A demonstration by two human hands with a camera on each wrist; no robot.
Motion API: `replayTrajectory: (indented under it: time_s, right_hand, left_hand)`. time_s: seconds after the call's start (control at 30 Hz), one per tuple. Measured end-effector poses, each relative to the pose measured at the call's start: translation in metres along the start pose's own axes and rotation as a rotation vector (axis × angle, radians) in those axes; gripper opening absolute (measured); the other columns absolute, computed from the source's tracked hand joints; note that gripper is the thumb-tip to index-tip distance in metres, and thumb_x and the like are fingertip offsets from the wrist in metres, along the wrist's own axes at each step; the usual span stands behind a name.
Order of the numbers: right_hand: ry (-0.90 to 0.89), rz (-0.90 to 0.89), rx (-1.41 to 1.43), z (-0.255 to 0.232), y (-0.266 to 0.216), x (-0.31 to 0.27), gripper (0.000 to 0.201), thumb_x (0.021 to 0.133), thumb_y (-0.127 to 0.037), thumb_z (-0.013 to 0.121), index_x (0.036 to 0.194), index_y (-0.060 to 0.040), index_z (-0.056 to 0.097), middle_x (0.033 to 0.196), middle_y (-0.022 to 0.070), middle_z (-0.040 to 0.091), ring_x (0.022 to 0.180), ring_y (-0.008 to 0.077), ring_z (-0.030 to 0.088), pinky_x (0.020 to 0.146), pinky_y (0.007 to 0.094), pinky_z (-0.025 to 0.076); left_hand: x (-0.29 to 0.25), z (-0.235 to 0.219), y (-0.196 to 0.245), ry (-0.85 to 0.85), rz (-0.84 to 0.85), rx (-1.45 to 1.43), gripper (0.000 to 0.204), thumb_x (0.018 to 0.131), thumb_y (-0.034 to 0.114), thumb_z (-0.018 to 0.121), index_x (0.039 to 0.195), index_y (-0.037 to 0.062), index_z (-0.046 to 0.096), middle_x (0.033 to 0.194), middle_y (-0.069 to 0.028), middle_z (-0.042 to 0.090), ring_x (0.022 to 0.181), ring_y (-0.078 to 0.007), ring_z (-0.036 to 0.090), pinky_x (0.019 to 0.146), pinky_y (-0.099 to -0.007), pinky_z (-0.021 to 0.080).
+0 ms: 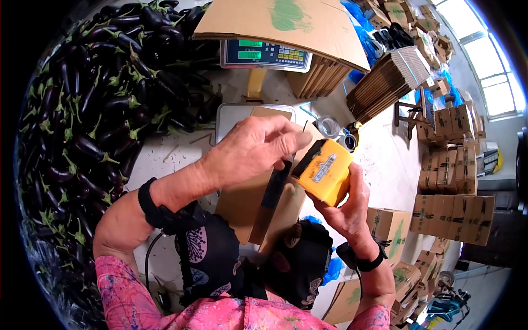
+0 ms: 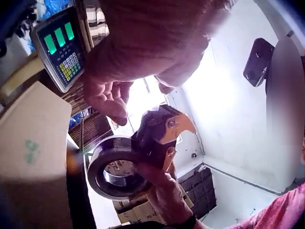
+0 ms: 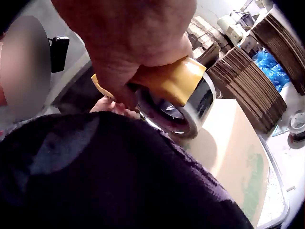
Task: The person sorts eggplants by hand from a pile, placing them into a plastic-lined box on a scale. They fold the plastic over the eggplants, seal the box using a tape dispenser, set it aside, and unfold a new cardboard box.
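Note:
In the head view, my right hand (image 1: 355, 206) grips a yellow tape dispenser (image 1: 330, 176) by its body, its dark cutting end towards the left hand. The right wrist view shows the roll of tape (image 3: 205, 105) in the dispenser, under the right hand (image 3: 143, 38). My left hand (image 1: 250, 148) is just left of the dispenser, fingers loosely bent, with nothing visible between them. In the left wrist view, the left hand's fingers (image 2: 112, 102) hang above the roll, apart from it. Below both hands, a cardboard box (image 1: 234, 212) stands between the knees, a dark gap along its top.
A large heap of eggplants (image 1: 82, 121) covers the left side. Ahead stands a weighing scale (image 1: 267, 65) with lit green displays, partly under a cardboard sheet (image 1: 236, 19). Stacks of flattened cartons (image 1: 385, 82) and rolls of tape (image 1: 328, 126) lie on the right.

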State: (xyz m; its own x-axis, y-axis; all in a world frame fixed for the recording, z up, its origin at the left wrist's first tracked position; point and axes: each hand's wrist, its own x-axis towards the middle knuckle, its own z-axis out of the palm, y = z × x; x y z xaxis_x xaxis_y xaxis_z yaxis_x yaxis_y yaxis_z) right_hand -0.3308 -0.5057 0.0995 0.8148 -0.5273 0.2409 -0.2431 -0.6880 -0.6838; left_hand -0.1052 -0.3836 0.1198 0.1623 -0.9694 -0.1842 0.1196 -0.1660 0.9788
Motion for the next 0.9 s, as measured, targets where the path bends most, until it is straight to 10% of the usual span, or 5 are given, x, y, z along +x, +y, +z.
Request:
replayTrajectory:
  time_s: [0.03,0.37,0.47,0.7,0.9]
  right_hand:
    - [-0.012,-0.017,-0.025,0.001,-0.002,0.001,0.067,0.066,-0.012,0.081,0.125,-0.0013,0.05,0.097,0.0175,0.063,0.085,0.0307,0.065,0.077,0.0373,0.053]
    - [-0.078,-0.125,-0.204,0.019,-0.021,0.017,0.067,0.064,-0.008,0.081,0.123,-0.0029,0.051,0.093,0.0168,0.058,0.082,0.0352,0.061,0.072,0.041,0.051]
    - [-0.142,-0.129,-0.298,0.022,-0.033,0.026,0.069,0.063,-0.011,0.084,0.123,-0.0033,0.051,0.092,0.0162,0.056,0.081,0.037,0.06,0.07,0.043,0.051]
    - [-0.284,-0.179,-0.484,0.021,-0.047,0.026,0.06,0.066,-0.016,0.082,0.118,-0.0057,0.054,0.085,0.0125,0.057,0.079,0.0331,0.061,0.069,0.0427,0.051]
    - [-0.447,-0.094,-0.608,0.01,-0.042,0.015,0.066,0.062,-0.019,0.084,0.12,-0.0058,0.055,0.085,0.0115,0.057,0.078,0.0326,0.062,0.068,0.0425,0.051]
  left_hand:
    - [0.001,0.003,-0.007,0.067,0.028,0.084,0.023,0.102,0.025,0.058,0.099,0.0038,0.065,0.08,0.003,0.063,0.069,-0.0055,0.061,0.062,-0.0209,0.047]
    - [-0.004,-0.014,-0.036,0.216,0.136,0.212,0.029,0.102,0.019,0.057,0.082,-0.0018,0.062,0.066,0.0004,0.057,0.058,-0.0054,0.052,0.054,-0.0242,0.044]
    - [0.0,-0.025,-0.059,0.384,0.393,0.446,0.032,0.102,0.02,0.056,0.079,-0.0021,0.06,0.065,0.0005,0.055,0.057,-0.0049,0.048,0.053,-0.0249,0.042]
    - [-0.045,-0.07,-0.104,0.579,0.092,-0.188,0.03,0.098,0.028,0.06,0.08,0.0047,0.061,0.072,0.0032,0.057,0.051,-0.0017,0.041,0.046,-0.019,0.032]
    - [-0.068,-0.095,-0.172,0.682,-0.019,-0.126,0.037,0.099,0.033,0.06,0.073,0.0072,0.057,0.058,0.0065,0.043,0.05,-0.0027,0.038,0.047,-0.0203,0.028]
